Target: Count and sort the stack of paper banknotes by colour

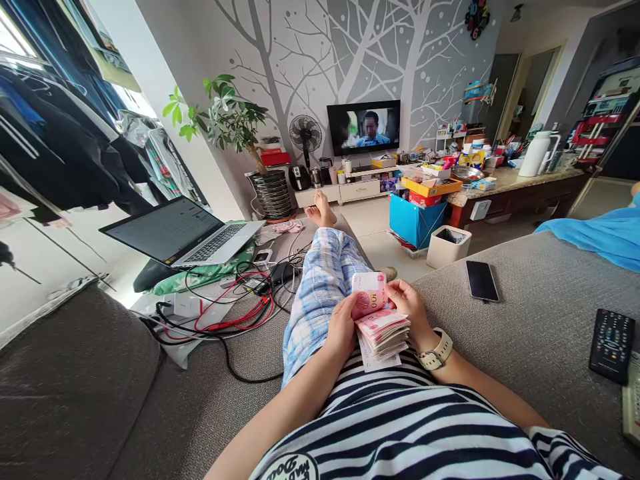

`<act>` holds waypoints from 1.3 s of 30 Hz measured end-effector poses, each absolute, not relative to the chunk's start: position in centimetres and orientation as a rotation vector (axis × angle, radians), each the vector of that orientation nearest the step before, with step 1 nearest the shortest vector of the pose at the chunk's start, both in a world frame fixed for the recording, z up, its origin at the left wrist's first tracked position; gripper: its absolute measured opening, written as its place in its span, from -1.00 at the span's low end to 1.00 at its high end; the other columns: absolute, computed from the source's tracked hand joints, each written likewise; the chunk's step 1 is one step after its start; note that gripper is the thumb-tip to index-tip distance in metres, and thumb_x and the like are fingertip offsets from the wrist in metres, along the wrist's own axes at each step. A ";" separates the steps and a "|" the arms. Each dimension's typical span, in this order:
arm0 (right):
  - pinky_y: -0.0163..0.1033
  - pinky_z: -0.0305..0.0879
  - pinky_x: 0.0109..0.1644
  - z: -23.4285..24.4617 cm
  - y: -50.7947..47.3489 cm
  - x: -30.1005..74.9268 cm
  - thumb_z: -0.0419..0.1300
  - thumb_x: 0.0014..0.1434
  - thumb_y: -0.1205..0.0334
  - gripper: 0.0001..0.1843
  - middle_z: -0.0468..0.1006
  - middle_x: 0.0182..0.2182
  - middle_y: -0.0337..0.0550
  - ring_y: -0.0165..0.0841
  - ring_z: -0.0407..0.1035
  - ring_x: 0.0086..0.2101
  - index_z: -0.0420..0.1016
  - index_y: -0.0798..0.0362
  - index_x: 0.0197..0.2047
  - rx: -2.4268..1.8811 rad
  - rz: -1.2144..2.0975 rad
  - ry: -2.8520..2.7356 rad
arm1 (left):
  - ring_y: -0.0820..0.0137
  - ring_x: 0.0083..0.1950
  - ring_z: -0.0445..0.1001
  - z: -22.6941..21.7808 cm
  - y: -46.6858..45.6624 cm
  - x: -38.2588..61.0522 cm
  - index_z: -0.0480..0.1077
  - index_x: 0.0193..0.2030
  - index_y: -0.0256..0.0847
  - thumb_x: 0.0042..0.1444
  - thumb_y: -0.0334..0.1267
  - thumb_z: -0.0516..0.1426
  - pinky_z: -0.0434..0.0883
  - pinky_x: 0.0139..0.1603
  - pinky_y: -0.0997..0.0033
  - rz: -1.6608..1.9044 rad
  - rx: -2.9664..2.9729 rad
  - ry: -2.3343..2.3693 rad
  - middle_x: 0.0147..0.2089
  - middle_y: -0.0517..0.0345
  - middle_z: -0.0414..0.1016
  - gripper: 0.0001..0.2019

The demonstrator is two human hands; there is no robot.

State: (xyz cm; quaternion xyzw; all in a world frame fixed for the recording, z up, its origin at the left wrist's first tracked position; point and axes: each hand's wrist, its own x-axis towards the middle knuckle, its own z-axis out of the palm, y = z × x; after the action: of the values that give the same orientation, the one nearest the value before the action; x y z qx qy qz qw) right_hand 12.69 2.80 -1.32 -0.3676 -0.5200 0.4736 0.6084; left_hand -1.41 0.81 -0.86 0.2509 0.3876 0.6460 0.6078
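Note:
Over my lap, a thick stack of red banknotes [385, 330] is folded and fanned between my two hands. My left hand [343, 327] grips the stack along its left side, thumb on top. At the upper right of the notes, my right hand [407, 303] has its fingers closed on an edge. One upright banknote [369, 292] marked 100 stands bent up above the rest, between the hands. Loose ends of notes hang below the stack against my striped shirt [425, 413]. A pale watch [436, 350] is on my right wrist.
I sit on a grey sofa, legs stretched forward. Left of me are an open laptop [185, 233] and tangled cables [240, 293]. To the right lie a phone [482, 281] and a black remote [613, 343]. Ahead stand a bin [449, 248], a blue box [417, 220] and a cluttered table [520, 183].

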 end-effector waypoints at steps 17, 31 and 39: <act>-0.02 0.12 0.12 -1.0 3.5 13.4 0.27 -0.01 0.21 -0.61 0.44 0.10 -0.17 -0.10 0.23 0.12 0.50 -0.11 -0.05 -0.698 1.051 -1.665 | 0.13 -0.10 0.54 0.9 1.0 -2.1 0.47 -0.04 -0.28 0.21 -0.10 -0.01 0.45 -0.15 0.19 1.369 0.516 0.648 -0.21 0.03 0.57 -0.63; -0.16 0.30 -0.16 -1.9 6.3 9.3 0.15 0.19 -0.04 -0.68 0.53 -0.20 -0.18 -0.23 0.41 -0.21 0.35 -0.12 -0.03 -0.843 1.091 -1.461 | 0.15 0.11 0.44 1.1 -0.4 -1.3 0.37 0.15 -0.01 0.09 0.17 0.08 0.46 -0.02 0.14 1.339 0.609 0.603 0.11 0.02 0.48 -0.46; -0.21 0.31 -0.24 -2.2 6.6 9.2 0.14 0.19 -0.08 -0.70 0.55 -0.27 -0.18 -0.25 0.42 -0.27 0.42 -0.09 -0.12 -0.824 1.100 -1.413 | 0.25 -0.11 0.52 0.7 0.1 -1.9 0.39 0.08 -0.08 0.11 -0.09 0.14 0.50 -0.21 0.24 1.277 0.493 0.715 -0.01 0.04 0.52 -0.61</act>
State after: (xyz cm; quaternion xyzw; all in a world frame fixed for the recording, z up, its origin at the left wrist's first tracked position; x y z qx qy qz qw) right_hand 9.23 6.57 -2.24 -0.3484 -0.5974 0.4652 0.5525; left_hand -1.93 0.13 0.70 0.2226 0.3231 0.5771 0.7163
